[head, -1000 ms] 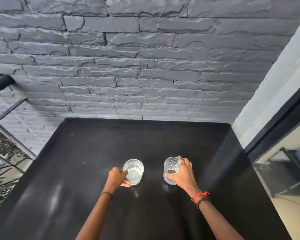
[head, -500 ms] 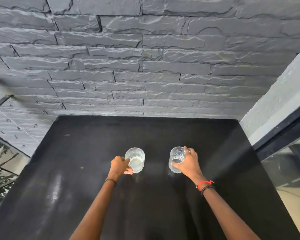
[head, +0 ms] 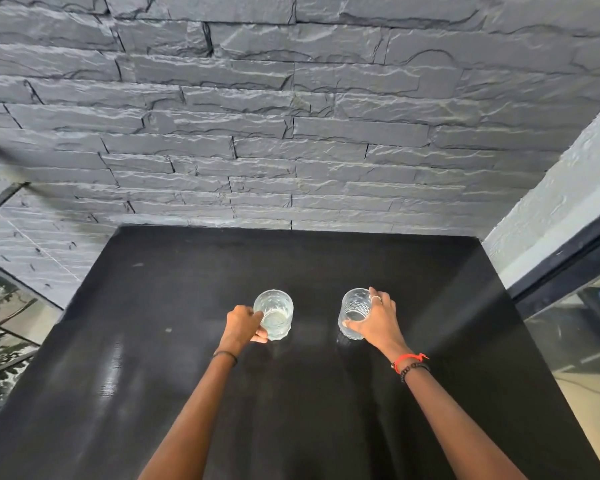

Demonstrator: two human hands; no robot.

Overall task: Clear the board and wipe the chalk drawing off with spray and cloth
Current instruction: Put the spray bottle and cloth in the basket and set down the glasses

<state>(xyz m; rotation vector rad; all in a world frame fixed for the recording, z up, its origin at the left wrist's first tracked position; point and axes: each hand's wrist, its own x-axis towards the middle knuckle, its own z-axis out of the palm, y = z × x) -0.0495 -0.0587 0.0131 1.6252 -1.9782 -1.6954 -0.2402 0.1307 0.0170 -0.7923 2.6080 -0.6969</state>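
Note:
A black board (head: 174,358) lies flat in front of me like a tabletop. Two clear cut-glass tumblers stand upright on it near the middle. My left hand (head: 241,325) grips the left tumbler (head: 275,315) from its left side. My right hand (head: 378,322) is wrapped round the right tumbler (head: 354,311) from its right side, with a ring showing on one finger. No chalk drawing, spray bottle or cloth is in view; only faint pale smears show on the board's left part.
A dark grey stone wall (head: 291,133) rises right behind the board's far edge. A white pillar and black-framed glass (head: 568,271) stand close on the right. On the left is a glass railing (head: 4,323) with plants beyond.
Both hands keep hold of their tumblers. My view has tilted and shifted a little; the tumblers sit slightly farther up the board than a second ago.

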